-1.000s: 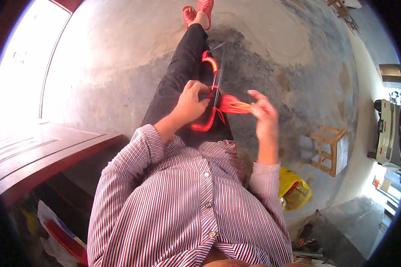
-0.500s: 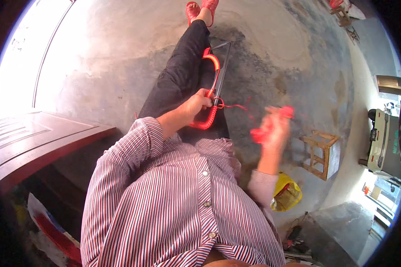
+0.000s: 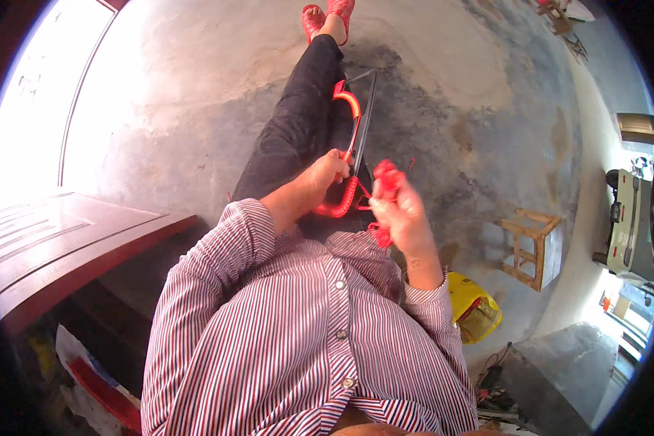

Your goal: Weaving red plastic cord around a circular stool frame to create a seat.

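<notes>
I sit with my legs in dark trousers stretched out over a concrete floor. A thin metal frame (image 3: 365, 116) lies along my lap, its curved end wrapped in red cord (image 3: 347, 185). My left hand (image 3: 327, 171) grips that wrapped curve. My right hand (image 3: 401, 209) is closed around a bundle of red cord (image 3: 385, 174), which runs in a strand to the frame. Both hands sit close together over my lap.
A dark red wooden door (image 3: 58, 240) lies open at the left. A small wooden stool (image 3: 530, 247) stands at the right, with a yellow container (image 3: 472, 305) beside my right elbow. A machine (image 3: 632, 218) stands at the far right. My feet wear red sandals (image 3: 327, 13).
My right hand, which had swung out to the right pulling the cord taut, has come back in beside the frame. My left hand has stayed on the wrapped curve.
</notes>
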`<state>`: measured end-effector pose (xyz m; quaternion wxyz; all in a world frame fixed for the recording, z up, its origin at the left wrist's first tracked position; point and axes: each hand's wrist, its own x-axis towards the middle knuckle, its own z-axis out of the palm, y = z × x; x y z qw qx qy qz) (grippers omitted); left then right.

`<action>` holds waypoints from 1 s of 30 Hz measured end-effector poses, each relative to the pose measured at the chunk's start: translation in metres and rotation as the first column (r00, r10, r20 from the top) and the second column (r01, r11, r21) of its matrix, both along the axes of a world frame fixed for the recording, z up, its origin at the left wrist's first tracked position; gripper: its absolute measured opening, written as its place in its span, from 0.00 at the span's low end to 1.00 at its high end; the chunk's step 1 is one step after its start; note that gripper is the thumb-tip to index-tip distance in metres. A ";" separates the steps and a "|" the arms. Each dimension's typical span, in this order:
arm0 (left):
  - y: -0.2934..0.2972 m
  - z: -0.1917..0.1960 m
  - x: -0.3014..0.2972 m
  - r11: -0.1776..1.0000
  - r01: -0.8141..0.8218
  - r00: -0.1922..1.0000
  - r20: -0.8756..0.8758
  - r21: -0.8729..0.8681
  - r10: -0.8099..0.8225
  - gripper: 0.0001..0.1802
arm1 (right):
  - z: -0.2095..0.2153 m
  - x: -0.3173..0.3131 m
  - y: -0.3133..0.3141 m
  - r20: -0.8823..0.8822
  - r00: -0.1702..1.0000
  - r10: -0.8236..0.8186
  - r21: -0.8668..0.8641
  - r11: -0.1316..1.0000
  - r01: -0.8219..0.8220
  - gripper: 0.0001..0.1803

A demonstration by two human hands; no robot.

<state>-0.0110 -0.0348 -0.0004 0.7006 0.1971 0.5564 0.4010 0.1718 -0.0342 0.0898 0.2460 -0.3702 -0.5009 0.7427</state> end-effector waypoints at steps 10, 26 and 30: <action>-0.005 0.045 0.002 0.901 0.094 0.931 -0.358 0.423 0.071 0.03 | 0.012 0.015 0.047 -0.032 0.987 0.158 0.616 0.780 -0.105 0.07; 0.000 0.090 -0.005 0.930 0.078 0.945 -0.325 0.359 0.046 0.14 | -0.027 -0.019 0.018 0.147 0.980 -0.133 0.477 0.878 0.047 0.20; 0.008 0.103 -0.004 0.981 0.034 0.997 -0.069 0.191 -0.021 0.13 | -0.003 0.005 0.023 -0.009 0.941 -0.339 0.454 0.837 0.306 0.18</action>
